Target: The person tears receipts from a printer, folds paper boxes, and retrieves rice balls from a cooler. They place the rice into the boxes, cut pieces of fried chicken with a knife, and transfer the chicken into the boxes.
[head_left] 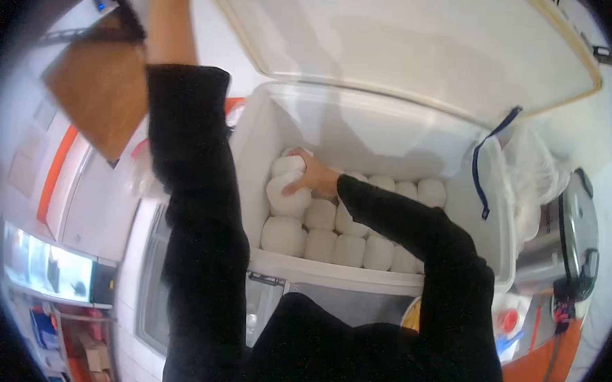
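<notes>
My right hand [315, 178] reaches into a large white chest [377, 281] and grips a smooth, white rounded bundle [289, 202] at the left end of the pile. Its fingers curl over the far side, while the thumb presses the near side. Several similar white bundles [349, 251] are packed in rows around it; what they are made of cannot be told. My left forearm [172, 28] stretches up past the chest's left side, and the hand lies beyond the top edge of the view.
The chest's lid [410, 44] stands raised at the back. A dark blue strap [484, 162] hangs over the right end. Clear plastic bags [532, 165] and a metal cooker [575, 226] are to the right. A brown board [104, 87] is at the upper left.
</notes>
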The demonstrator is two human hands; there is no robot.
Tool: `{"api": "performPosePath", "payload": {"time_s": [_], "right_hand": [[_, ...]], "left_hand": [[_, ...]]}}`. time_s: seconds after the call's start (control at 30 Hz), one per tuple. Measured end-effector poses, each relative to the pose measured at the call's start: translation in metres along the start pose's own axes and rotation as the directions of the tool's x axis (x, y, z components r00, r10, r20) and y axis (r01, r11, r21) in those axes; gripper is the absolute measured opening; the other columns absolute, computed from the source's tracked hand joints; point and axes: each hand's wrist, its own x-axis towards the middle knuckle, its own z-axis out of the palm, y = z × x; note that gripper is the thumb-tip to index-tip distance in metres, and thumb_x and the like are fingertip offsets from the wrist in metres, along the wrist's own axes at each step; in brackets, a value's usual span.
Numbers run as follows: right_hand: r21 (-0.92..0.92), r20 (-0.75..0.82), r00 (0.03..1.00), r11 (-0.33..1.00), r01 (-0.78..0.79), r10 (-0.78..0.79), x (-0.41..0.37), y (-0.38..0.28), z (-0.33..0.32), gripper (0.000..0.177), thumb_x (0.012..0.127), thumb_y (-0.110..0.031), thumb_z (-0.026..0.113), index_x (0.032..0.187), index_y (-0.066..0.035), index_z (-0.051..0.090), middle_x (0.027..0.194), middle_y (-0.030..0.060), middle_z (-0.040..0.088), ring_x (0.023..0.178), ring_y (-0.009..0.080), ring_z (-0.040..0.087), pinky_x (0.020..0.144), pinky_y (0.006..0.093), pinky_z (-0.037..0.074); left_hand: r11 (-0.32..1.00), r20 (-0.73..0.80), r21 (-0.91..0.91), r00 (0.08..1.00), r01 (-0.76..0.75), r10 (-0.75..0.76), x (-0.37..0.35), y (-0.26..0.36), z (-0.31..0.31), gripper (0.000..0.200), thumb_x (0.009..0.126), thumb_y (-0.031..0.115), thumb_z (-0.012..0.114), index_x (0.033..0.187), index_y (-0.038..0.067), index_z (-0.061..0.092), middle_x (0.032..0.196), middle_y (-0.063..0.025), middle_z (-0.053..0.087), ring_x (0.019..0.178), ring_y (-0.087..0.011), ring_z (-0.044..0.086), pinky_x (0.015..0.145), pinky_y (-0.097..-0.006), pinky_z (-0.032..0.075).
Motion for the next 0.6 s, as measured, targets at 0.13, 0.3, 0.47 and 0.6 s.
{"api": "performPosePath", "payload": {"time_s": [0.13,0.3,0.47,0.6], "right_hand": [[0.324,0.014,0.999,0.946,-0.032,0.029,-0.012,-0.009,-0.001,0.069,0.059,-0.006,0.073,0.117,-0.010,0.036,0.110,0.0091,0.046,0.100,0.0226,0.048,0.083,0.0353,0.041],[0.667,0.184,0.983,0.731,-0.144,0.025,-0.055,-0.035,-0.027,0.050,0.074,-0.012,0.060,0.119,-0.004,0.038,0.115,0.0095,0.048,0.101,0.0207,0.050,0.088,0.0365,0.042],[0.648,0.159,0.984,0.743,-0.166,0.081,-0.195,-0.083,-0.076,0.057,0.073,-0.014,0.059,0.122,0.000,0.033,0.119,0.0125,0.045,0.106,0.0227,0.048,0.091,0.0373,0.040],[0.391,-0.075,0.993,0.914,0.114,-0.092,-0.350,-0.109,-0.041,0.058,0.070,-0.016,0.062,0.118,0.002,0.037,0.115,0.0129,0.047,0.104,0.0224,0.049,0.089,0.0361,0.040]], "left_hand": [[0.988,0.029,-0.130,0.996,-0.078,0.082,-0.007,0.002,-0.005,0.034,0.070,0.036,0.064,0.086,0.007,0.066,0.084,-0.0074,0.064,0.075,-0.0156,0.060,0.069,-0.0272,0.044],[0.999,0.035,-0.019,0.998,-0.042,0.043,-0.024,0.021,-0.021,0.032,0.069,0.035,0.065,0.087,0.008,0.066,0.085,-0.0070,0.064,0.074,-0.0150,0.061,0.067,-0.0258,0.045],[1.000,0.023,0.002,1.000,-0.010,0.010,-0.047,0.038,-0.027,0.028,0.068,0.033,0.065,0.088,0.012,0.066,0.087,-0.0079,0.063,0.075,-0.0188,0.061,0.066,-0.0246,0.046],[0.954,0.005,0.095,0.958,-0.285,0.286,-0.083,0.031,-0.034,0.028,0.069,0.031,0.063,0.090,0.013,0.065,0.087,-0.0049,0.063,0.078,-0.0209,0.059,0.068,-0.0279,0.044]]}}
